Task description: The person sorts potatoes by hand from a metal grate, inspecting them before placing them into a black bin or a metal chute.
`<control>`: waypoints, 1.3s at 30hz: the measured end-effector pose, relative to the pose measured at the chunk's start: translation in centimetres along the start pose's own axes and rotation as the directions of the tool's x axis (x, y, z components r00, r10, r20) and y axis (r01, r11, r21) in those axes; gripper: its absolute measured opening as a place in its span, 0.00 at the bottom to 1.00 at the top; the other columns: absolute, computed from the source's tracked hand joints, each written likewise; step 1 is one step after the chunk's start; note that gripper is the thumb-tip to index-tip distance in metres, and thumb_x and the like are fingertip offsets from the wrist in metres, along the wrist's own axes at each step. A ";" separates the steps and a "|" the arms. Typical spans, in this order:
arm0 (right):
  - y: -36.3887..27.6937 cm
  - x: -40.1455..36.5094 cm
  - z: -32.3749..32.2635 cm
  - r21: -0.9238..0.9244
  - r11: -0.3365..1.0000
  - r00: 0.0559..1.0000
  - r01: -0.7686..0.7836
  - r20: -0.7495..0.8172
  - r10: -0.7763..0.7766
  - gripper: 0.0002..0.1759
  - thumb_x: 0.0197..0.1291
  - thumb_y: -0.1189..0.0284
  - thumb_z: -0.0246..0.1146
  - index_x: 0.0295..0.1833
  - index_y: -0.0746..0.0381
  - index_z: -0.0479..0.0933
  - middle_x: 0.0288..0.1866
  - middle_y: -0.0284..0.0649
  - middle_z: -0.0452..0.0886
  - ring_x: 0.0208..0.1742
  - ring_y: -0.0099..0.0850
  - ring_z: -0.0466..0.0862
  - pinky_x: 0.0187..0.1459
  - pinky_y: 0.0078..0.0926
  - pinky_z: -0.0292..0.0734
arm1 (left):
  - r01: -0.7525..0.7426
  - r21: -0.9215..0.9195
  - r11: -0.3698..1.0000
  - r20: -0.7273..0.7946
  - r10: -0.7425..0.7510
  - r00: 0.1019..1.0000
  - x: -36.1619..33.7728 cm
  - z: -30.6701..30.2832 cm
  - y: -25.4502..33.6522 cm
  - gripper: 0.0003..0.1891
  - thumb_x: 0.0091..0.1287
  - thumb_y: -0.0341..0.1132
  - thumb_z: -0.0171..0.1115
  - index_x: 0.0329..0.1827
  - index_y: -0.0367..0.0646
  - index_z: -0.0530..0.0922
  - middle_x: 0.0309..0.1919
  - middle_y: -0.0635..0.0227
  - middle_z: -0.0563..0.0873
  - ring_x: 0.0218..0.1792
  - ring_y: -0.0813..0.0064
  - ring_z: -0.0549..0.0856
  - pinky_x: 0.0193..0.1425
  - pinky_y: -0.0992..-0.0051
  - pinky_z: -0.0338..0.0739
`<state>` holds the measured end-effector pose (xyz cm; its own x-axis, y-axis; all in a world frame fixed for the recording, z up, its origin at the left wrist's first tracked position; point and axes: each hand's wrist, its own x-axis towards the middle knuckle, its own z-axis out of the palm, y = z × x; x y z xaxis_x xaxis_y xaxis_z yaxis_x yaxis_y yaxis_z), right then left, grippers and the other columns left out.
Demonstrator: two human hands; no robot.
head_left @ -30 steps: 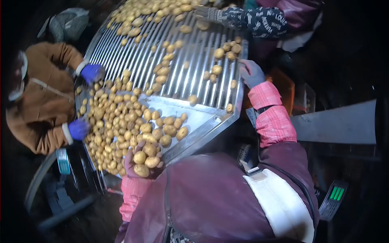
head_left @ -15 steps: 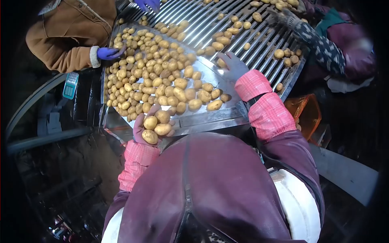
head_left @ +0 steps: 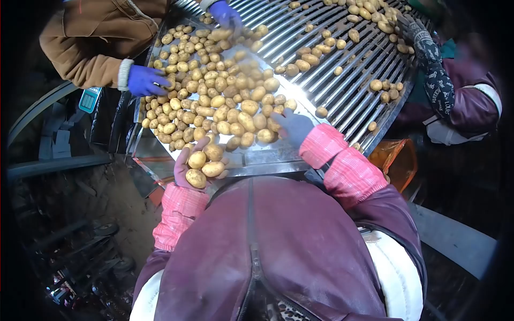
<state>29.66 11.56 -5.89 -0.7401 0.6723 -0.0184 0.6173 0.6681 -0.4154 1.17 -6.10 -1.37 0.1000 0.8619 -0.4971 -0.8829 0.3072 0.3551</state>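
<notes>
My left hand (head_left: pixel 184 167), in a purple glove with a pink sleeve, is cupped palm up at the near edge of the metal tray (head_left: pixel 265 158) and holds several small potatoes (head_left: pixel 205 162). My right hand (head_left: pixel 292 126), in a grey glove, lies flat on the tray with its fingers apart, pressed against the near side of the big heap of potatoes (head_left: pixel 214 93). More potatoes (head_left: pixel 342 40) lie spread over the ribbed roller bed (head_left: pixel 321 69) beyond.
A person in a brown coat stands at the left with blue-gloved hands (head_left: pixel 144 80) in the heap. Another person's patterned sleeve (head_left: pixel 436 75) reaches over the rollers at the right. An orange crate (head_left: pixel 396 158) sits below the tray's right corner. A dark frame and floor lie at the left.
My right hand has come from the roller bed's edge down to the near side of the heap. My left hand still cups the same potatoes. The view has swung round.
</notes>
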 end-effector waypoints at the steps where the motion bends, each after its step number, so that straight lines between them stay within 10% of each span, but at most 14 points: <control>1: -0.5 0.9 0.3 0.002 1.000 1.000 0.004 0.005 -0.004 0.28 0.58 0.67 0.63 0.65 0.52 0.69 0.47 0.48 0.76 0.42 0.48 0.84 0.38 0.45 0.80 | 0.002 -0.001 1.000 0.009 -0.002 1.000 0.0 0.3 0.0 0.34 0.72 0.60 0.46 0.76 0.49 0.64 0.68 0.41 0.71 0.54 0.44 0.83 0.50 0.45 0.83; 10: -5.1 9.4 -2.9 -0.156 0.975 0.948 -0.155 0.255 0.192 0.22 0.62 0.67 0.60 0.62 0.57 0.73 0.60 0.50 0.76 0.56 0.48 0.83 0.51 0.44 0.80 | -0.002 -0.128 0.992 0.103 0.015 0.995 -0.6 -1.4 0.8 0.34 0.73 0.56 0.46 0.76 0.45 0.62 0.68 0.44 0.73 0.56 0.39 0.82 0.51 0.39 0.81; 20: -6.1 13.2 -1.4 -0.144 0.989 0.873 -0.011 0.481 0.079 0.26 0.58 0.53 0.65 0.57 0.58 0.76 0.57 0.50 0.81 0.56 0.46 0.83 0.55 0.42 0.78 | -0.004 -0.085 0.996 0.033 0.007 0.999 -0.8 -0.8 1.4 0.28 0.77 0.49 0.44 0.74 0.41 0.65 0.63 0.50 0.77 0.56 0.47 0.83 0.54 0.47 0.83; 23: -1.6 13.2 2.9 -0.164 0.980 0.937 0.114 0.347 -0.051 0.31 0.56 0.49 0.68 0.58 0.58 0.77 0.51 0.50 0.84 0.52 0.44 0.85 0.52 0.40 0.79 | -0.013 -0.014 1.000 -0.004 0.013 1.000 0.4 -1.5 1.1 0.26 0.77 0.44 0.45 0.74 0.42 0.66 0.62 0.52 0.77 0.57 0.49 0.83 0.55 0.49 0.83; 26: -5.3 12.3 -2.8 0.185 0.939 0.885 -0.290 0.424 0.190 0.28 0.58 0.53 0.66 0.60 0.58 0.76 0.51 0.47 0.85 0.53 0.46 0.84 0.55 0.40 0.78 | 0.022 -0.050 0.999 0.046 -0.019 0.999 0.8 -0.5 1.1 0.25 0.77 0.41 0.46 0.74 0.42 0.66 0.62 0.53 0.77 0.58 0.49 0.82 0.56 0.50 0.83; 31: -12.1 10.7 -6.1 0.238 0.971 0.947 0.021 0.308 -0.096 0.30 0.58 0.45 0.63 0.55 0.58 0.79 0.42 0.49 0.86 0.45 0.45 0.86 0.47 0.40 0.80 | 0.174 -0.145 0.974 0.323 -0.120 0.939 1.4 1.6 0.9 0.25 0.73 0.44 0.53 0.69 0.41 0.71 0.54 0.54 0.82 0.51 0.51 0.82 0.58 0.52 0.78; 34: -13.9 8.8 -6.1 0.274 0.919 0.924 0.285 0.175 -0.339 0.30 0.62 0.44 0.59 0.55 0.58 0.79 0.41 0.50 0.86 0.44 0.46 0.87 0.46 0.39 0.80 | 0.224 -0.185 0.957 0.197 -0.187 0.962 2.8 -1.3 -0.1 0.26 0.74 0.48 0.50 0.68 0.42 0.71 0.60 0.51 0.79 0.59 0.46 0.80 0.66 0.45 0.74; 36: -13.4 8.6 -6.1 0.342 0.889 0.926 0.305 0.109 -0.360 0.27 0.64 0.46 0.58 0.55 0.57 0.79 0.42 0.50 0.85 0.44 0.47 0.86 0.47 0.40 0.80 | 0.022 0.085 0.996 0.167 -0.036 0.985 2.7 -0.4 -0.9 0.34 0.72 0.57 0.53 0.73 0.43 0.65 0.66 0.51 0.75 0.65 0.49 0.76 0.69 0.52 0.74; 39: -11.1 9.0 -3.7 0.380 0.904 0.978 0.198 -0.011 -0.209 0.25 0.64 0.50 0.59 0.57 0.56 0.79 0.44 0.48 0.85 0.46 0.48 0.85 0.49 0.40 0.79 | 0.177 -0.189 0.966 0.134 -0.153 0.979 3.0 -1.0 -1.5 0.34 0.72 0.57 0.52 0.74 0.45 0.65 0.67 0.52 0.73 0.67 0.50 0.74 0.70 0.51 0.73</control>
<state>17.14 11.36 1.89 -0.8498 0.5211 0.0789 0.3101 0.6153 -0.7247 2.28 -4.37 -4.18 0.2945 0.8510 -0.4349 -0.9218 0.3730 0.1056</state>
